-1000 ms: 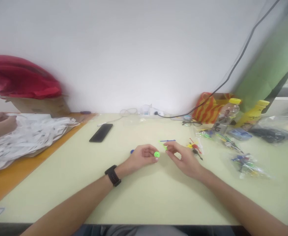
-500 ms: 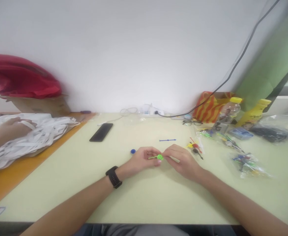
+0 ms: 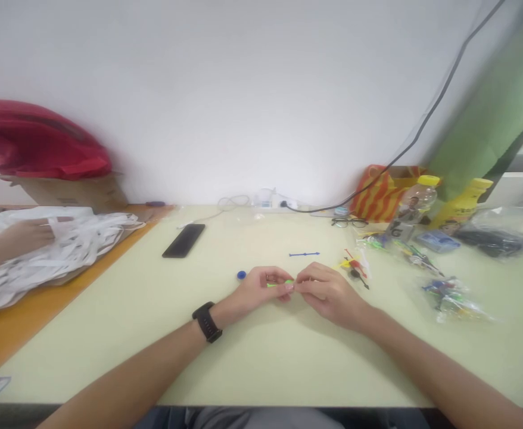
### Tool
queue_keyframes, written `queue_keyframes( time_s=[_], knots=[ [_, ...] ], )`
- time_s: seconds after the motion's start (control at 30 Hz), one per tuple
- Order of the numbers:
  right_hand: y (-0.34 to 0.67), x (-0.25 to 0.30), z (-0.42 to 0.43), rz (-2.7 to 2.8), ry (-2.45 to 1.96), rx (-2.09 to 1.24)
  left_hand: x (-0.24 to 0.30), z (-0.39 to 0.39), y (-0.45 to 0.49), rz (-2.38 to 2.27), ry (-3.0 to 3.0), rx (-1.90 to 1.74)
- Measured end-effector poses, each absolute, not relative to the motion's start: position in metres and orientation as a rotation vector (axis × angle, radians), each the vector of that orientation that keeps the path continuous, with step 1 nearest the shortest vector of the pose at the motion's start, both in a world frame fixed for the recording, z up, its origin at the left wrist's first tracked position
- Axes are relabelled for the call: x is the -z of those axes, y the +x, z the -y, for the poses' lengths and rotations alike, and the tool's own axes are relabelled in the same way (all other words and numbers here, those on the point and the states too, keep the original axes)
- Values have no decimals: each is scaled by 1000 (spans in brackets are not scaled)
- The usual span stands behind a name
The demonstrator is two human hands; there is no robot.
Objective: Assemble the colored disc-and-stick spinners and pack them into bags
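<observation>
Two bare hands meet above a pale, smooth desk (image 3: 252,363). The left hand (image 3: 265,287), a black strapped watch (image 3: 207,322) on its wrist, pinches a small bright-green plastic piece (image 3: 289,282) between thumb and fingers. The right hand (image 3: 330,292) has its fingers drawn narrowly together at the piece's right edge; whether they grip part of it cannot be told.

Half a second ago the green piece showed as a round disc with a thin stem pointing left; now it has turned and sunk behind the fingers, leaving only slivers of green. The blue disc (image 3: 242,274) beside the left hand and the slim blue arrow (image 3: 304,254) beyond both hands have not moved.

At the left edge, another person's hand (image 3: 33,234), cut off by the frame, is partly hidden among soft white straps (image 3: 92,235). Right of the hands lie thin red, yellow and black plastic pieces (image 3: 355,268), overlapping, and a crinkled clear bag (image 3: 453,301) whose colourful contents blur together.
</observation>
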State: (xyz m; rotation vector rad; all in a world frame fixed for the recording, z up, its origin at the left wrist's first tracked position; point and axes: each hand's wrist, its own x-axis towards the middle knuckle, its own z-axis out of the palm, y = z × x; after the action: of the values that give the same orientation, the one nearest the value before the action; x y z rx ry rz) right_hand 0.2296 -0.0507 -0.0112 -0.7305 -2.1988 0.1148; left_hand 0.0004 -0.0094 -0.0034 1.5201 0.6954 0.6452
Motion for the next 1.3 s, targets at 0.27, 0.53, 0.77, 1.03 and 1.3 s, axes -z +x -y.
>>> queue_keyframes(
  time_s=[0.27, 0.53, 0.77, 1.03, 1.3],
  knots=[
    [232, -1, 52, 1913, -1037, -745, 3, 7, 0, -650, 1554, -790],
    [238, 2, 49, 1977, -1058, -725, 5, 13, 0, -694, 1862, -895],
    [241, 3, 48, 1977, -1027, -707, 2, 13, -5, -711, 2147, -975],
    [240, 3, 49, 1982, -1015, -715, 0, 15, -4, -668, 2187, -934],
    [240, 3, 49, 2005, -1007, -695, 1, 14, -5, -685, 2173, -896]
  ],
)
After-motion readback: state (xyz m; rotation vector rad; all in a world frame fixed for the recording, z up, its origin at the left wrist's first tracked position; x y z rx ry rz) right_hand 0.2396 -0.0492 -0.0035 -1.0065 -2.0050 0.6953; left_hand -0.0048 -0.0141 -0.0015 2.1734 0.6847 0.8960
